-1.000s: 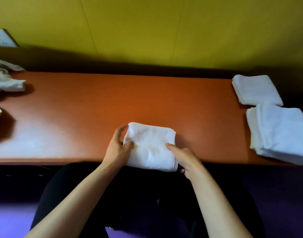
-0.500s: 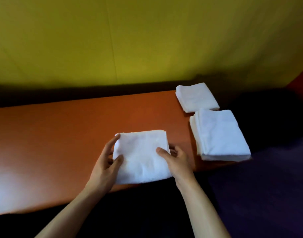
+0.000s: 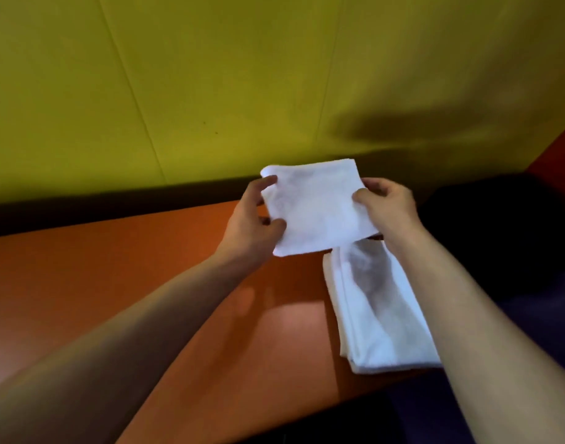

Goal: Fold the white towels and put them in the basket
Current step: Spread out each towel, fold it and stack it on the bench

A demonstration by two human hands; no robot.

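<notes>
A folded white towel [image 3: 316,206] is held in the air above the far right part of the orange table [image 3: 146,283]. My left hand [image 3: 252,219] grips its left edge, thumb on top. My right hand [image 3: 386,203] grips its right edge. Below it, a stack of folded white towels [image 3: 377,312] lies at the table's right end, partly covered by my right forearm. No basket is in view.
A yellow-green wall [image 3: 210,91] rises behind the table. Dark space [image 3: 498,235] lies to the right of the table's end, with a red surface [image 3: 559,158] at the far right edge.
Both hands lifted the folded towel off the table and carried it right and away from me, over the stacks. The camera turned right; the second folded stack is now hidden behind the held towel.
</notes>
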